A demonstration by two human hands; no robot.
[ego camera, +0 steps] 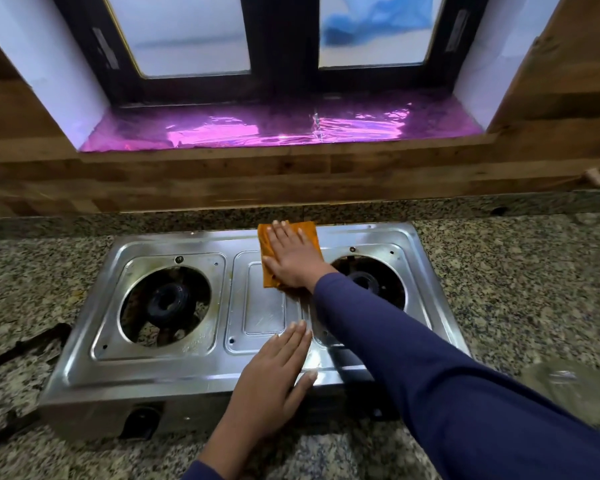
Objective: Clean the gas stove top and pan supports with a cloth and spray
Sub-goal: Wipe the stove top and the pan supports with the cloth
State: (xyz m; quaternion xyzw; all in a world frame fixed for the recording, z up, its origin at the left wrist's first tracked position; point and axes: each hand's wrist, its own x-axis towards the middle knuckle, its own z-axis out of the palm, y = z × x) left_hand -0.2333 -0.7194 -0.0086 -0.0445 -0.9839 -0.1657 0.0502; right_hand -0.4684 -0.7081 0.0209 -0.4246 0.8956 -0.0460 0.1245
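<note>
Speckled granite counter (516, 271), with a wood-patterned wall panel (222, 181) rising behind the counter, a dark-framed frosted window (278, 46) above the counter, its sill (257, 129) lined with glossy pink foil, and a black hose (49, 332) lying on the counter's left part.

- Stove (174, 374) on the surface (520, 271), sill (257, 129) behind.
- Cloth (266, 239) on the stove's rear middle (under the right hand (291, 261)).
- Left hand (271, 375) flat on its front edge.
</note>
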